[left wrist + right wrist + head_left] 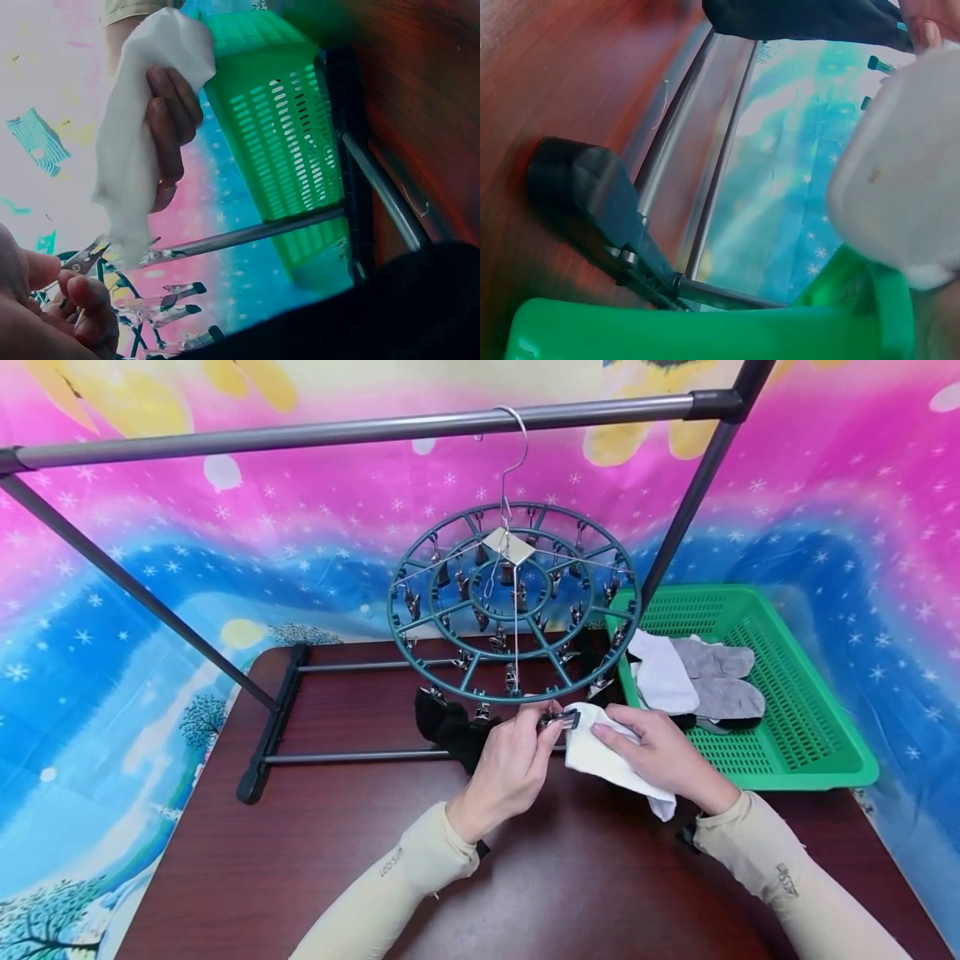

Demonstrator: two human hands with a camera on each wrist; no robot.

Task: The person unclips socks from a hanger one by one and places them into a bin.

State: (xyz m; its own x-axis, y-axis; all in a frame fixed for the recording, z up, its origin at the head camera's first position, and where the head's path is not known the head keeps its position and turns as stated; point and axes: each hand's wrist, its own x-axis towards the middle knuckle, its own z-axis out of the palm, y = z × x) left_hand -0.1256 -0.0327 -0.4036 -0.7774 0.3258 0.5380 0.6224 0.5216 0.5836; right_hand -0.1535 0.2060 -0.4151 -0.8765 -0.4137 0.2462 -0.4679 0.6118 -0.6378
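Observation:
A round green clip hanger hangs by its wire hook from the rack's top bar. My left hand pinches a metal clip at the hanger's near rim; in the left wrist view the clip sits between thumb and fingers. A white sock is held by my right hand, its edge against the clip's tip. Whether the clip bites the cloth I cannot tell. Beside my left hand a black sock hangs from the rim. The white sock fills the right side of the right wrist view.
A green basket on the right holds a white sock and grey socks. The rack's top bar runs above the hands, and its foot stands on the brown table. Several clips dangle from the hanger.

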